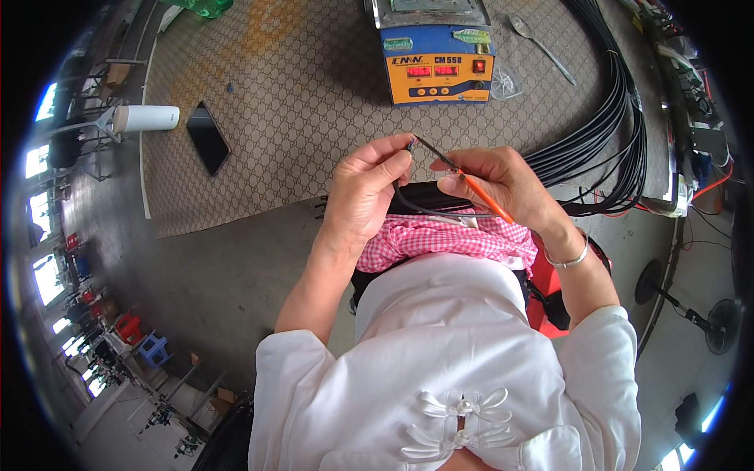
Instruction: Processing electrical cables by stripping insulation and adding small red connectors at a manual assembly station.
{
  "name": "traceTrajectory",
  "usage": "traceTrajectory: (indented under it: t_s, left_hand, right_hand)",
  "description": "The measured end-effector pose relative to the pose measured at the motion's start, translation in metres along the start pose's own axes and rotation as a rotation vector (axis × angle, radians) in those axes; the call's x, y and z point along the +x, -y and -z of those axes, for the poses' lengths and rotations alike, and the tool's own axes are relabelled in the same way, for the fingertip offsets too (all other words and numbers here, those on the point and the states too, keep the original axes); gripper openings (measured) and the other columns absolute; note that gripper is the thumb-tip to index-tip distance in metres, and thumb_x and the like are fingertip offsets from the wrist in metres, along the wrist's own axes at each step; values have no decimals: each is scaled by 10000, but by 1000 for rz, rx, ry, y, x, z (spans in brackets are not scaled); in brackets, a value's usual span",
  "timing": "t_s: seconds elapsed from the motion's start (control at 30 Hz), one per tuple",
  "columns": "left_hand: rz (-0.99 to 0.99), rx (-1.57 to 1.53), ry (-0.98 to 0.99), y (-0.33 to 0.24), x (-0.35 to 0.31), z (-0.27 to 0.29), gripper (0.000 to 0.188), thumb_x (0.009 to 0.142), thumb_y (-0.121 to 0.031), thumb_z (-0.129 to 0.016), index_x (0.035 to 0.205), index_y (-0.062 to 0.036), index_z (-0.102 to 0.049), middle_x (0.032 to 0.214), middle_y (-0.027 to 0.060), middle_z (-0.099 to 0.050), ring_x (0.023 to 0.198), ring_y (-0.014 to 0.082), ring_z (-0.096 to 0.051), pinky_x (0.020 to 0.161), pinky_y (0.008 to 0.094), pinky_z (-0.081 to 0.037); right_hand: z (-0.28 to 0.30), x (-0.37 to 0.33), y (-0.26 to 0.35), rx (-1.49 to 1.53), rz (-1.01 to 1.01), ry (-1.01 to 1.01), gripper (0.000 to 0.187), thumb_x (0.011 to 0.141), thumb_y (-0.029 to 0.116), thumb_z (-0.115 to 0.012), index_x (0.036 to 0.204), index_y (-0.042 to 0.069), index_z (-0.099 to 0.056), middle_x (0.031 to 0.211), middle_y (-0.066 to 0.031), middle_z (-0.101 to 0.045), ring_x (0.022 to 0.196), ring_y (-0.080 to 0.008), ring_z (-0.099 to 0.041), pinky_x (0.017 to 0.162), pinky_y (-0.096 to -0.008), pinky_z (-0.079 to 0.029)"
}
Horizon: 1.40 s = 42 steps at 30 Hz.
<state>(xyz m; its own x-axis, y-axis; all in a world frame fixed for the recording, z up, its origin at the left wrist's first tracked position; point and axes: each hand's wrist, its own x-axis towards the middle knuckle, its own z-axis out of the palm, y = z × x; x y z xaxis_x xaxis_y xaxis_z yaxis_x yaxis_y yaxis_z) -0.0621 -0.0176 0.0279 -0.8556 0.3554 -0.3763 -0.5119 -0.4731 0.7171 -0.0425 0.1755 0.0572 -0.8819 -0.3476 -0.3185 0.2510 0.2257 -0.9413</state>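
- The person's left hand (364,186) is closed in a pinch on a black cable (398,191), its end held up at the fingertips, probably to keep it steady.
- The right hand (506,184) is clamped around an orange-handled tool (487,198); its dark, narrow tip points left to the cable end. Whether they touch cannot be told.
- The cable sags below the hands and runs right, its slack seemingly left loose so the end can turn freely.
- Both hands are raised around the table's near edge, beside each other but apart, perhaps for a close look.
- The blue and orange machine (440,88) stands at the far side, likely within reach yet beyond the fingers.
- A coil of black cables (624,94) crowds the right side, limiting movement there.
- Leftward there is more room: patterned tablecloth (298,133) shows between machine and phone (208,139), with a white tumbler (147,118) by the left edge.
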Motion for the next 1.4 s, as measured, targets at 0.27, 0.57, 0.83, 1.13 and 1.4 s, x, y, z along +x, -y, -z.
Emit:
traceTrajectory:
  t_s: [0.27, 0.57, 0.83, 1.13, 1.4]
  left_hand:
    - [5, -3, 28, 0, 1, 3, 207, 805, -19, -581, 1008, 24, -592, 764, 36, -575, 664, 104, -482, 633, 217, -396]
    - [8, -11, 24, -1, 0, 0, 201, 811, -24, -575, 1006, 20, -595, 758, 38, -572, 661, 107, -483, 627, 224, -394]
    - [9, -23, 32, 0, 0, 1, 198, 815, -22, -568, 1008, 18, -595, 763, 40, -571, 666, 108, -485, 630, 227, -398]
    - [16, -52, 72, -1, 1, 2, 201, 837, -47, -553, 1026, 13, -586, 782, 45, -566, 691, 121, -486, 655, 241, -408]
    - [30, -101, 192, 0, 1, 8, 217, 866, -99, -526, 1049, 8, -573, 808, 48, -568, 708, 131, -479, 648, 255, -399]
  right_hand:
    - [2, 0, 1, -29, 14, 16, 335, 805, 251, -643, 918, -60, -593, 558, 2, -423, 539, -50, -356, 467, -222, -328]
    - [2, 1, -1, -53, 46, 5, 314, 804, 239, -643, 911, -53, -597, 554, -7, -434, 541, -49, -370, 477, -225, -343]
    - [3, 3, -6, -104, 92, 12, 315, 796, 251, -648, 903, -41, -603, 536, -20, -432, 513, -65, -377, 468, -239, -348]
    - [3, 1, -5, -163, 169, -37, 308, 785, 252, -656, 871, -38, -598, 540, -68, -445, 488, -96, -382, 464, -268, -364]
    - [16, 23, -31, -877, 241, -176, 362, 730, 111, -640, 1068, 30, -539, 796, -157, -566, 706, -324, -563, 624, -387, -449]
